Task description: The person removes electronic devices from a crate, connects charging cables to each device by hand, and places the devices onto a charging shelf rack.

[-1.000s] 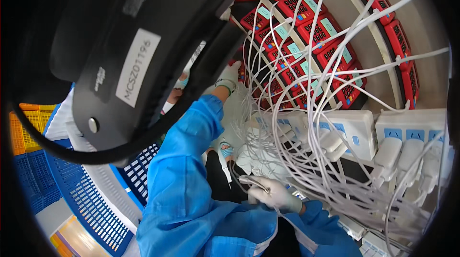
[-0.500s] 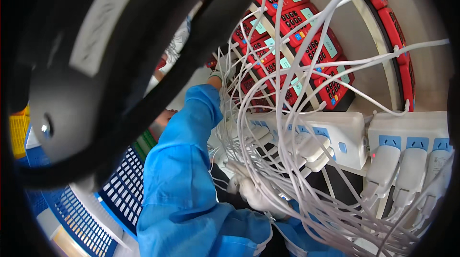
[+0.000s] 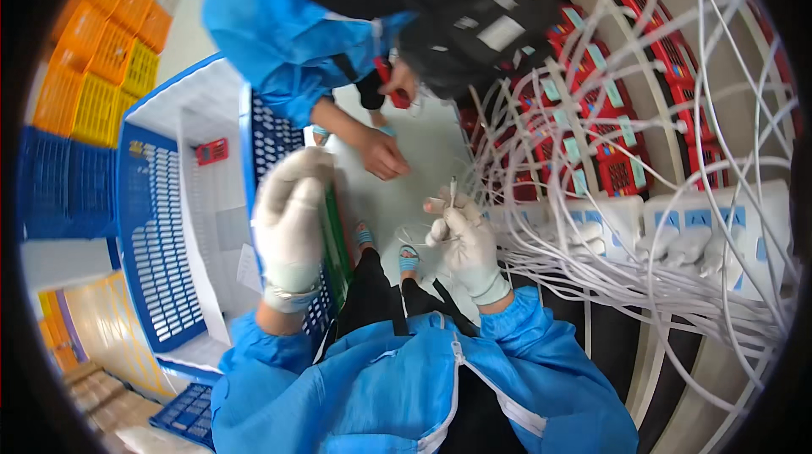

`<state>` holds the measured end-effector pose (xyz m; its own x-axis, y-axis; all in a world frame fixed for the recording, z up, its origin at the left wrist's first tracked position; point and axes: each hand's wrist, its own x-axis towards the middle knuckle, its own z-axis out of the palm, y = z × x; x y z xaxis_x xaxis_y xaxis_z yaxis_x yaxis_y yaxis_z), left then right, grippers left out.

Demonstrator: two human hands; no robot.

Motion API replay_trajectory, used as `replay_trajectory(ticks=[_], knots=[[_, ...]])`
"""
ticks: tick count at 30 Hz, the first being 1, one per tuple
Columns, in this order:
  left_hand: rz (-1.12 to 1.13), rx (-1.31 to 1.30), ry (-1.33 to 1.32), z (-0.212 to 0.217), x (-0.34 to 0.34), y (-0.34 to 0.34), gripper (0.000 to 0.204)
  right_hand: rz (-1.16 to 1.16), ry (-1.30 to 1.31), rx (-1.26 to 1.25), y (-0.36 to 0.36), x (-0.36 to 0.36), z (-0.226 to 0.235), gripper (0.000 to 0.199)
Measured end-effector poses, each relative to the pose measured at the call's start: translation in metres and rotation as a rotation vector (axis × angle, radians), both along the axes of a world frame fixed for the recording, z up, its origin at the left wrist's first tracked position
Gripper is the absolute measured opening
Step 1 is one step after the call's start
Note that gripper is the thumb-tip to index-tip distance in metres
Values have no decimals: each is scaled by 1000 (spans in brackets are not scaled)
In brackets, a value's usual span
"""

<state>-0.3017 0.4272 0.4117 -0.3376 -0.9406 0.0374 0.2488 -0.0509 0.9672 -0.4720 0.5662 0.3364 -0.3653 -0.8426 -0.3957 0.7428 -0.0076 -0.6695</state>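
My left hand (image 3: pixel 292 217), in a white glove, is raised beside the blue-rimmed crate. Its fingers are loosely bent and a little blurred, with nothing visible in them. My right hand (image 3: pixel 469 247), gloved with bare fingertips, pinches a white cable (image 3: pixel 453 192) whose plug end points up. Just right of that hand hangs a dense tangle of white cables (image 3: pixel 558 264). Red keypad terminals (image 3: pixel 622 170) with small screens stand in rows on the rack behind the cables.
A co-worker in a blue sleeve (image 3: pixel 279 39) leans in from the far side, one hand (image 3: pixel 381 154) near mine, the other holding a red device (image 3: pixel 397 94). At left stand a blue crate (image 3: pixel 152 242) and orange crates (image 3: pixel 106 52). White power strips (image 3: pixel 719 217) with adapters line the right.
My outstretched arm has drawn back from the cables, and both hands are now before my body. The view has shifted, and the dark shape that covered the left is gone from there.
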Motion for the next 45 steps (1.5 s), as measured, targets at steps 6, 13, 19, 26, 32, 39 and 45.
replay_trajectory(ticks=[6, 13, 19, 26, 32, 39, 45], knots=[[301, 83, 295, -113, 185, -126, 26, 277, 213, 91, -49, 36, 32, 29], [732, 919, -90, -394, 291, -207, 24, 567, 636, 278, -90, 74, 40, 17], [1089, 492, -469, -488, 403, -301, 25, 536, 425, 675, -118, 36, 38, 29], [1085, 536, -860, -470, 290, -394, 51, 532, 738, 903, -136, 39, 18, 42], [1136, 653, -1024, -477, 292, -411, 65, 568, 651, 945, -141, 41, 8, 42], [1071, 741, -472, -425, 267, -382, 55, 649, 566, 961, -133, 48, 5, 38], [639, 501, 521, -394, 262, -274, 42, 665, 576, 1041, -129, 59, 24, 30]])
